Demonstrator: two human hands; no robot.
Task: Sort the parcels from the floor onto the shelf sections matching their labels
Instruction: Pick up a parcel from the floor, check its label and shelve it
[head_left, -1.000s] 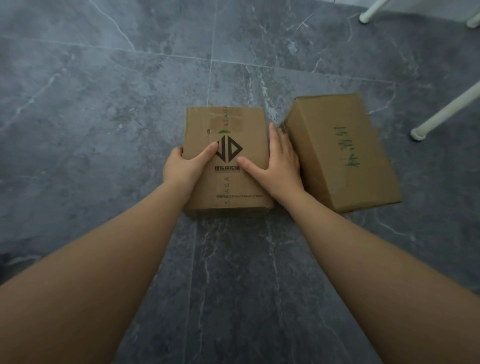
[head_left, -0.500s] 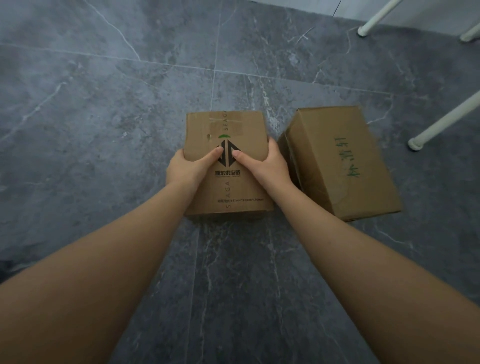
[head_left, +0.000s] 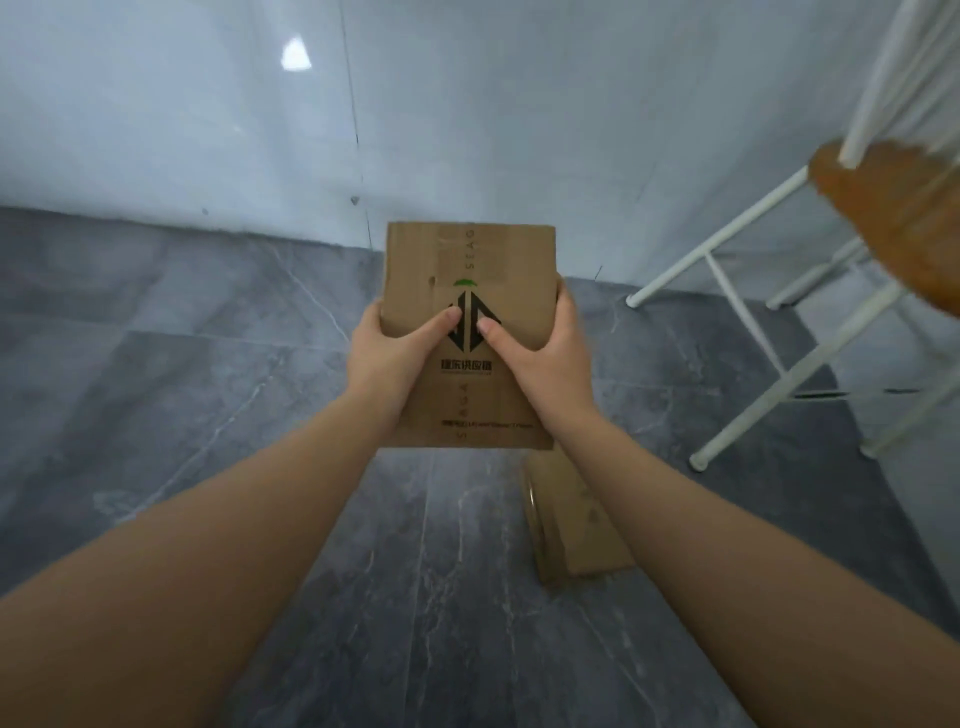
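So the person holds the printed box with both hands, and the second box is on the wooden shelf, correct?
Not quite. Both hands, left hand and right hand, do hold the printed box, but the head view shows the second box lying on the floor, not on the wooden shelf.

Cardboard box (head_left: 470, 332): "SEAGA" lettering along tape seam, dark diamond logo; Chinese print beneath blurred, probably brand name.

I see grey marbled floor (head_left: 156, 415) w/ pale veins and tile seams. White glossy wall (head_left: 519, 104) behind, w/ a bright light glare (head_left: 296, 54) top left and a thin vertical seam (head_left: 353, 114) running down it.
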